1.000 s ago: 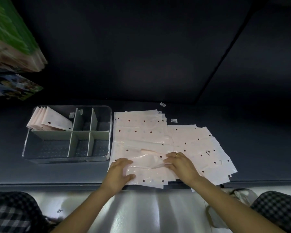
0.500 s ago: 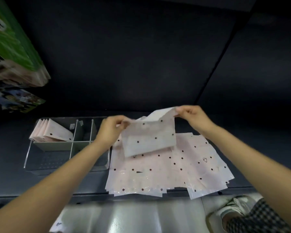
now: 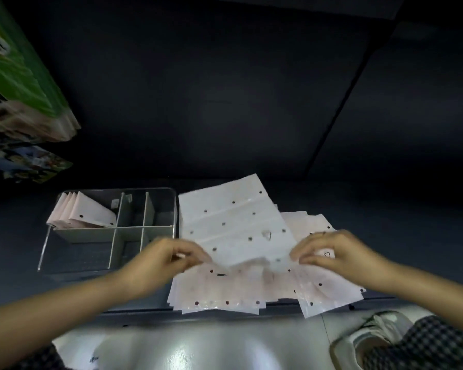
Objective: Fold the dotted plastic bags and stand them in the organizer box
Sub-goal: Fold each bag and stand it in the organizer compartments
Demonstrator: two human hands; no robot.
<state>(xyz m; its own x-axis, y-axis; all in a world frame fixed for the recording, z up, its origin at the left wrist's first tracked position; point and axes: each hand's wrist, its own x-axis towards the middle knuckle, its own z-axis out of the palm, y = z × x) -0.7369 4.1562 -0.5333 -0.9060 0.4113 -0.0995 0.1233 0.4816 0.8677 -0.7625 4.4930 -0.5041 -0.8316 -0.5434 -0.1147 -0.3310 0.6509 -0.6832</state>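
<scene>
One pale pink dotted plastic bag [image 3: 233,222] is spread above the pile, its far edge tilted away from me. My left hand [image 3: 166,260] pinches its near left corner and my right hand [image 3: 334,252] pinches its near right corner. Under it lies a pile of several flat dotted bags [image 3: 241,292] on the dark shelf. The clear organizer box [image 3: 171,209] with grey dividers stands to the left. Several folded bags [image 3: 83,214] lean upright in its far left compartment.
Green and printed packages [image 3: 24,84] hang at the upper left. The dark shelf edge [image 3: 145,313] runs just below the pile, with a shiny floor beneath. A white shoe [image 3: 372,335] and checked trouser leg sit at the lower right.
Both hands lifted one bag off the pile, raised it, then brought it back down toward me. The bag now lies opened out flat, held by its near corners.
</scene>
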